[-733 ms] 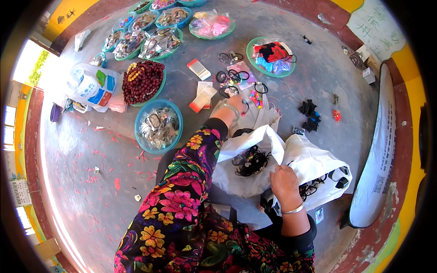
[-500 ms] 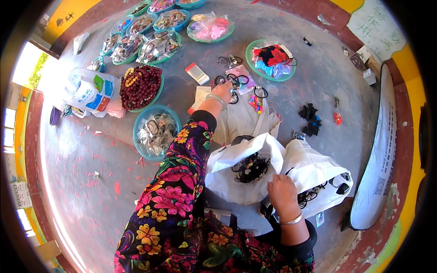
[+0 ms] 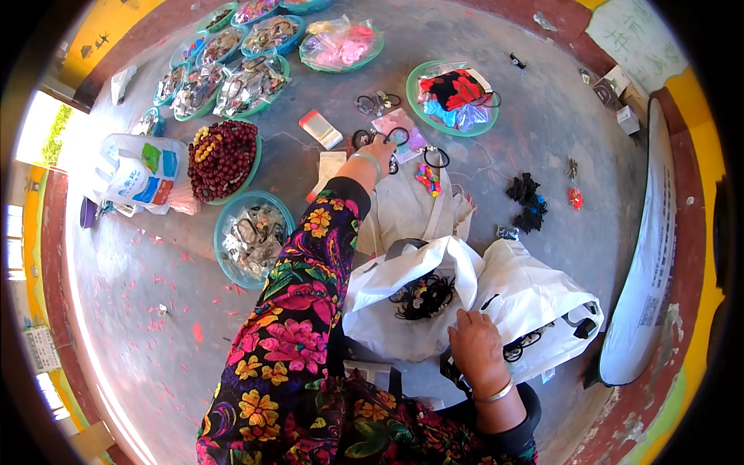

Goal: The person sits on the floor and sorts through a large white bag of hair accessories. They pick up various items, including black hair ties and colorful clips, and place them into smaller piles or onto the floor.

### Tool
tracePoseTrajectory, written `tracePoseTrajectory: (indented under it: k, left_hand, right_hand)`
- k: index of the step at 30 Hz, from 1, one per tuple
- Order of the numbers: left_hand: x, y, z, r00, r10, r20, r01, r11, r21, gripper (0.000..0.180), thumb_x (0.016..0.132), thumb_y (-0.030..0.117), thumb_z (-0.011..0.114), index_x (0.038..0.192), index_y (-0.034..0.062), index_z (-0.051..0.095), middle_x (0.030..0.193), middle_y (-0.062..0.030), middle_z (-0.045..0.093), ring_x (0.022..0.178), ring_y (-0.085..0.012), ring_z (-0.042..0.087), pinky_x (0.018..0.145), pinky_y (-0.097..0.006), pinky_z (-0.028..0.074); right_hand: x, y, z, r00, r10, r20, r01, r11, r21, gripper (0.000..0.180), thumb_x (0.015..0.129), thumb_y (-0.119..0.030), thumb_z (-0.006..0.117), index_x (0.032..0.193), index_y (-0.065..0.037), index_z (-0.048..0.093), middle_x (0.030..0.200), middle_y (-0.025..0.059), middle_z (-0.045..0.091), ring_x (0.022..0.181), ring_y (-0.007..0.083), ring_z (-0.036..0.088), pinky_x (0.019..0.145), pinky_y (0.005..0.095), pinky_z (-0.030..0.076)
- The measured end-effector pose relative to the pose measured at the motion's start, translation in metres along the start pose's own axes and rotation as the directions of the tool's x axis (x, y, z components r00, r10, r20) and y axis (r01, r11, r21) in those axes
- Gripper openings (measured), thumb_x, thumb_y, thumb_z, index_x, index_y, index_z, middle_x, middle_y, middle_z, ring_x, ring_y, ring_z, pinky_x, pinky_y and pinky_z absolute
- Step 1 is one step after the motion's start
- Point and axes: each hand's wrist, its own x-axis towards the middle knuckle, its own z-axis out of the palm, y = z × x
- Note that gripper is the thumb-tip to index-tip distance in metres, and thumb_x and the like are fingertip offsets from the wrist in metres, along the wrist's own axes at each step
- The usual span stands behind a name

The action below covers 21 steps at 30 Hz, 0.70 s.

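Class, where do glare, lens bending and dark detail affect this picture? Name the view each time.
Head view: glare whitens the doorway and washes out part of the printed plastic bag nearby; head view: fisheye bending bows the red-brown wall band; head view: the black hair ties inside the open white bag merge into a dark tangle.

An open bag (image 3: pixel 381 335) with bands (image 3: pixel 422 298) inside stands on the floor (image 3: pixel 147 256), a second bag (image 3: pixel 523 271) just to its right. Behind the open bag lies a cloth (image 3: pixel 411 218); leftward, a basin (image 3: pixel 239 277) holds packets (image 3: pixel 256 234), and beads (image 3: pixel 221 163) rest on a tray (image 3: pixel 257 166) behind it.
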Motion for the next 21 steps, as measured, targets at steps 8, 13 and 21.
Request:
tracePoseTrajectory:
  k: [8, 13, 21]
  left_hand:
    - [-0.010, -0.027, -0.014, 0.926, -0.123, -0.356, -0.049, 0.897, -0.439, 0.035, 0.069, 0.019, 0.069, 0.100, 0.0060, 0.058, 0.100, -0.0198, 0.056, 0.091, -0.0340, 0.059, 0.077, -0.037, 0.047]
    - [-0.040, -0.024, -0.075, 0.984, -0.089, -0.155, -0.118, 0.326, -0.938, 0.033, 0.074, 0.004, 0.064, 0.105, 0.0005, 0.053, 0.094, -0.0072, 0.057, 0.081, -0.0187, 0.062, 0.070, -0.032, 0.053]
    - [-0.186, 0.102, -0.133, 0.869, 0.492, -0.056, -0.319, 0.470, -0.823, 0.028, 0.072, 0.001, 0.067, 0.098, 0.0055, 0.057, 0.091, 0.0012, 0.058, 0.081, -0.0074, 0.055, 0.076, -0.023, 0.045]
  right_hand:
    - [-0.007, 0.002, 0.005, 0.999, -0.038, -0.022, 0.037, 0.997, -0.069, 0.021, 0.075, -0.019, 0.062, 0.086, -0.004, 0.054, 0.083, 0.0117, 0.056, 0.082, 0.0287, 0.056, 0.071, 0.0379, 0.046]
    - [-0.004, 0.006, 0.008, 0.995, -0.074, -0.073, 0.069, 0.995, -0.070, 0.014, 0.077, -0.016, 0.056, 0.082, -0.003, 0.056, 0.080, 0.0137, 0.058, 0.079, 0.0290, 0.057, 0.070, 0.0378, 0.047]
    - [0.008, 0.017, 0.019, 0.997, 0.019, -0.080, -0.027, 0.995, -0.097, 0.016, 0.079, -0.011, 0.050, 0.075, -0.001, 0.062, 0.079, 0.0166, 0.060, 0.078, 0.0305, 0.060, 0.068, 0.0381, 0.048]
